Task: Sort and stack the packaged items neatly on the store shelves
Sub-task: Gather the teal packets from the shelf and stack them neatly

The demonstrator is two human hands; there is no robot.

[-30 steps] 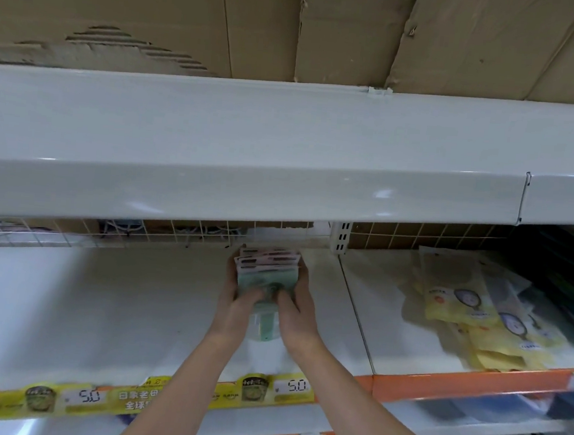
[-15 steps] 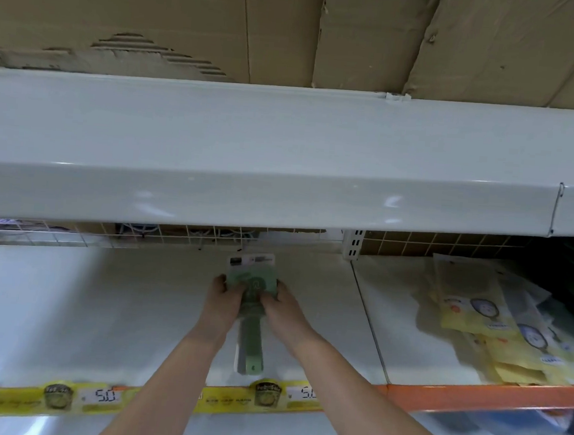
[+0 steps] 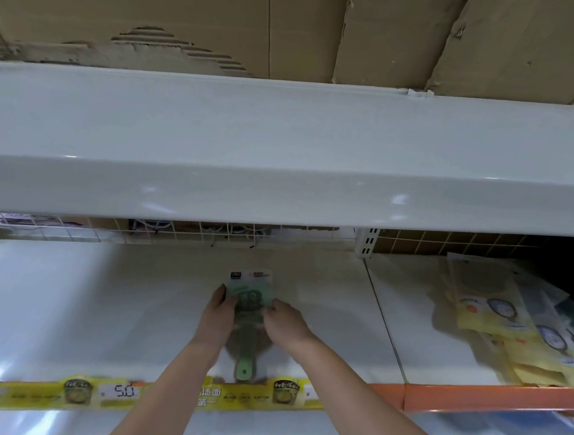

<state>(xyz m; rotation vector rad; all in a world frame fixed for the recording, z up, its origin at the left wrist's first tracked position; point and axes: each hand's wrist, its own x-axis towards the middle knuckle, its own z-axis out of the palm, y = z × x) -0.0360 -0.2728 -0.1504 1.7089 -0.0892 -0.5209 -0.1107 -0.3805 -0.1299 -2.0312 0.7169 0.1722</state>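
Observation:
A small stack of green packaged items with long handles (image 3: 250,303) lies flat on the white middle shelf (image 3: 100,305), handles pointing toward the front edge. My left hand (image 3: 220,318) holds the stack's left side with curled fingers. My right hand (image 3: 284,321) grips its right side. The card tops of the packs stick out beyond my fingers toward the back of the shelf.
Yellow flat packets (image 3: 516,335) lie in a loose pile on the right shelf section. A wire grid (image 3: 174,229) closes the back. A deep white upper shelf (image 3: 283,155) overhangs above. Yellow price strip (image 3: 120,393) lines the front edge.
The stack went from held up and fanned to lying flat on the shelf, with both hands still on its sides. The view shifted slightly left.

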